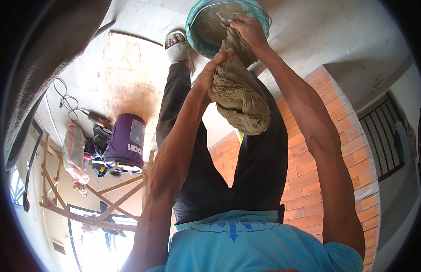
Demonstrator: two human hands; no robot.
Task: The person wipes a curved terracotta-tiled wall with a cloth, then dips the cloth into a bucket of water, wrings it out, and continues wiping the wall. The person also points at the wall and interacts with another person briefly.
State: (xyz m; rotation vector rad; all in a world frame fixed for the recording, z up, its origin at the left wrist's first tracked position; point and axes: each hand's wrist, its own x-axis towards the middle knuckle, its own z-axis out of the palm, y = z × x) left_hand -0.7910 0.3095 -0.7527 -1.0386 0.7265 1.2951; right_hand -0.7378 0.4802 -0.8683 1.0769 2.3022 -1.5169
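A soaked, muddy-brown towel (241,98) hangs in thick twisted folds between my two hands. My left hand (210,74) grips it around the middle, with the thumb pointing toward the bucket. Higher up, my right hand (249,32) clenches the towel's narrow upper end. That hand is over the teal bucket (196,37), whose wire handle lies along the far rim. Murky brownish liquid (210,29) is visible inside it. The towel's lower bundle hangs outside the rim, in front of my dark trousers (227,170).
My sandalled foot (176,47) stands beside the bucket. A stained wooden board (129,68) lies at left, with a purple paint pail (125,142), a corded power tool (96,119) and a plastic sack (74,146) nearby. Wooden framing (108,207) is lower left; orange brick-pattern tiles (305,183) are at right.
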